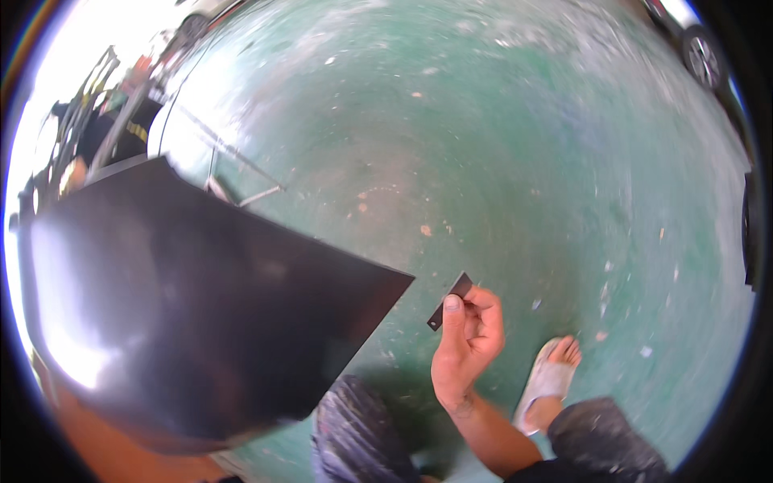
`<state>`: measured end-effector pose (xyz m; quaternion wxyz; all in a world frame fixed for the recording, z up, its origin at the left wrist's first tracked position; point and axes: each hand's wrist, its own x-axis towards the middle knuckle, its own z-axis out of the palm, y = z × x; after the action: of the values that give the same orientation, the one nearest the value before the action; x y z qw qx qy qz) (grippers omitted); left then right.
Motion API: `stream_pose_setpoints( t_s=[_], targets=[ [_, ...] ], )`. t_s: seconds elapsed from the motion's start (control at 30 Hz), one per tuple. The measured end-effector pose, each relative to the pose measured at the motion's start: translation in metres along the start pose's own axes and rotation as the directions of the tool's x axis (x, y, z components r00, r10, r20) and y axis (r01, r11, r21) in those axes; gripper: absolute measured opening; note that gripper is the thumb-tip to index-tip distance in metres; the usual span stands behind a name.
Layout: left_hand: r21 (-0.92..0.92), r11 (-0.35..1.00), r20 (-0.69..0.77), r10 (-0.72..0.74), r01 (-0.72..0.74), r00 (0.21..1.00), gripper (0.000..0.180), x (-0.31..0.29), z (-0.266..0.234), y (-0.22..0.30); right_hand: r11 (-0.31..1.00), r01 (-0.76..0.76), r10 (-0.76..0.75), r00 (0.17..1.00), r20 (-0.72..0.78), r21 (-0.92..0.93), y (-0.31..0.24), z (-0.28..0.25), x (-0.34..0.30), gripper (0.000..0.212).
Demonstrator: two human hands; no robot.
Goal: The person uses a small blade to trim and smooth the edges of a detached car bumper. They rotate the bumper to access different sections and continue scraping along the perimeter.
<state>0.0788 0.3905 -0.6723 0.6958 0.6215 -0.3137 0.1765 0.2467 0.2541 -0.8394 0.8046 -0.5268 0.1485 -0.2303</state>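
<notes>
My right hand [469, 346] is raised over the floor, closed, with a small flat dark strip [451, 301] pinched between thumb and fingers. The strip is tilted, and a small hole shows near its lower end. To the left lies a large, dark, glossy panel [201, 298] with a gentle curve, which looks like a car body panel. Its pointed right corner is near the strip, but the two are apart. Bright reflections lie on the panel's left side. My left hand is out of sight.
The green floor [499, 161] is scuffed and flecked. A thin metal stand leg [262, 195] juts out beyond the panel. An orange surface [121, 439] shows under it. A car wheel [702, 56] stands at far right. My sandaled foot [555, 374] is beside my right forearm.
</notes>
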Motion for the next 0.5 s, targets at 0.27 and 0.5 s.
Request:
stream_pose_setpoints(
  t_s=[0.27, 0.5],
  targets=[
    [-0.007, 0.987, 0.36, -0.15, 0.163, 0.921, 0.049, -0.03, -0.002, -0.01, 0.999, -0.026, 0.028, 0.99, 0.136, -0.021, 0.002, -0.011, -0.009, 0.014],
    [0.527, 0.844, 0.757, -0.413, -0.101, 0.506, 0.083, -0.038, -0.049, -0.08, 0.989, 0.144, -0.127, 0.956, 0.265, -0.045, -0.005, -0.005, -0.01, 0.012]
  ],
)
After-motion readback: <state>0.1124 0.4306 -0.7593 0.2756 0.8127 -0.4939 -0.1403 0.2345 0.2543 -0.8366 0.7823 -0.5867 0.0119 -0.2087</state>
